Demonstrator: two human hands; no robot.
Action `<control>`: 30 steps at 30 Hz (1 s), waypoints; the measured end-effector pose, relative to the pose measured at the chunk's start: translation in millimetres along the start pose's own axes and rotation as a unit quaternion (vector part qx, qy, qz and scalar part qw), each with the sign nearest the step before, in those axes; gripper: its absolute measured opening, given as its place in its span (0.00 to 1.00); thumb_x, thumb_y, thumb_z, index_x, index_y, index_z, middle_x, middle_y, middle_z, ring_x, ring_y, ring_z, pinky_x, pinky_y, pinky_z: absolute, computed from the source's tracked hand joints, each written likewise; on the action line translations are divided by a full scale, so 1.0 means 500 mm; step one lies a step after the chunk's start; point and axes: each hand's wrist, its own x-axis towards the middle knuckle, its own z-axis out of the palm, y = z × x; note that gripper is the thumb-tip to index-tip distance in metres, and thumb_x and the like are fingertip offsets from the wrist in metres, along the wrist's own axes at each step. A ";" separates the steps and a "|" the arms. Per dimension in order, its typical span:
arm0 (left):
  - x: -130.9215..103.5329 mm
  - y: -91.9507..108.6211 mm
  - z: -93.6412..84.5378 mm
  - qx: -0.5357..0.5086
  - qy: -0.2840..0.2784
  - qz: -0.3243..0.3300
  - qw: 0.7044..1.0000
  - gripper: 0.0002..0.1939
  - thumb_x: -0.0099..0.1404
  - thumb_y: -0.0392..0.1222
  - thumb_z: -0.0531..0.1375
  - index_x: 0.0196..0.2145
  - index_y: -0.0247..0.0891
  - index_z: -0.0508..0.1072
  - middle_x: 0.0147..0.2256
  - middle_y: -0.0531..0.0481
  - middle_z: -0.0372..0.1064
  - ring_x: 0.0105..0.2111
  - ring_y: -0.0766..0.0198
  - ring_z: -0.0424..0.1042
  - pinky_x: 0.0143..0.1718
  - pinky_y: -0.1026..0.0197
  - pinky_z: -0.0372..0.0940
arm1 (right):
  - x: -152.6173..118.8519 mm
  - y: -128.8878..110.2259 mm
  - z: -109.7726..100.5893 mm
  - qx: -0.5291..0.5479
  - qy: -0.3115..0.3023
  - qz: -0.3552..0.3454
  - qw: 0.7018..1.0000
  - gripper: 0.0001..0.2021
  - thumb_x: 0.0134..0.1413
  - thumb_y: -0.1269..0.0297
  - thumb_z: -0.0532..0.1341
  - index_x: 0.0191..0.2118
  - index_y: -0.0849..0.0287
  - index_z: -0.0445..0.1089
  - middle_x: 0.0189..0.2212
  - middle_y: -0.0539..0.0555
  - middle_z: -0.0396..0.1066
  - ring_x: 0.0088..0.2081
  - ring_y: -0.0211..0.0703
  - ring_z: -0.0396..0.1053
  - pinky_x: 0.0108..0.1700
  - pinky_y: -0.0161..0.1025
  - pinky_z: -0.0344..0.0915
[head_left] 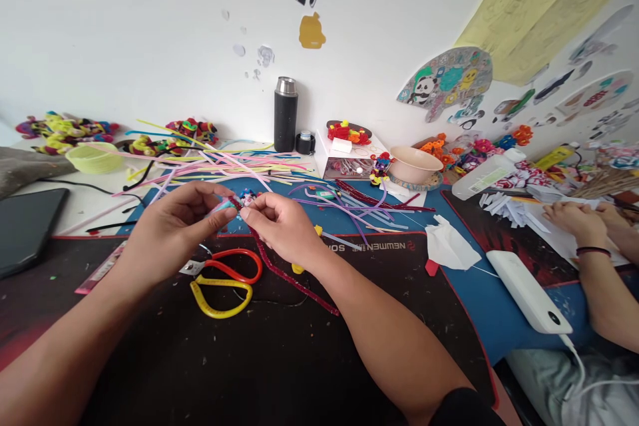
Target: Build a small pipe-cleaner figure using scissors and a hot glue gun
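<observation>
"Where were the hands?"
"Tog., nearly touching, over the mat [279,359]'s far edge, L of its middle. L hand [172,233] & R hand [282,223] both had fingertips pinched on the dark red stem [299,284]'s upper end, w/ a light blue bit at the L fingertips."
"Rest of the stem?"
"Ran out under R hand, slanting down over the mat twd its near R corner, free end by R forearm."
"What was close by?"
"Scissors [226,283], red & yellow handles, on the mat just nearside of the hands, blades partly hid. under L hand. Pink packet [103,267] by L forearm."
"And beyond the mat's far edge?"
"Loose pastel stems [219,163] heaped twd the tabletop [466,293]'s far L, purple stems [344,203] R of the hands. Blk flask [285,120] at the tabletop's far edge, by the wall; white box [349,161] & beige bowl [415,165] R of it."
"Sides?"
"Blk tablet [30,233] at the L. Tissue [452,244] at the mat's far R corner, power bank [529,293] further R, nr the tabletop's near edge. Past that, another person's hands [582,223] over a 2nd mat [479,229], nr white paper strips [509,211]."
</observation>
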 end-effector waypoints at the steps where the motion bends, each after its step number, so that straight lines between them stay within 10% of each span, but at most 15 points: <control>1: 0.002 0.003 -0.001 -0.011 -0.008 -0.016 1.000 0.19 0.59 0.57 0.74 0.41 0.43 0.80 0.29 0.53 0.75 0.26 0.62 0.72 0.24 0.63 0.69 | 0.000 -0.001 0.000 -0.003 -0.001 0.000 1.000 0.16 0.66 0.46 0.67 0.38 0.55 0.71 0.29 0.47 0.69 0.28 0.37 0.65 0.29 0.34 0.61; 24: 0.009 -0.001 -0.016 0.005 0.012 -0.039 0.999 0.20 0.59 0.56 0.73 0.42 0.42 0.78 0.31 0.53 0.74 0.26 0.63 0.70 0.26 0.61 0.65 | 0.004 0.006 0.006 0.058 -0.032 0.023 0.998 0.12 0.70 0.53 0.65 0.39 0.56 0.70 0.30 0.48 0.75 0.24 0.36 0.72 0.30 0.34 0.66; 30: 0.006 0.000 -0.010 0.022 0.026 -0.028 0.999 0.18 0.59 0.54 0.72 0.41 0.43 0.77 0.30 0.55 0.74 0.27 0.62 0.70 0.28 0.60 0.65 | 0.003 -0.015 -0.001 0.170 -0.083 0.090 0.978 0.21 0.68 0.41 0.66 0.41 0.56 0.70 0.30 0.50 0.77 0.21 0.34 0.69 0.21 0.31 0.54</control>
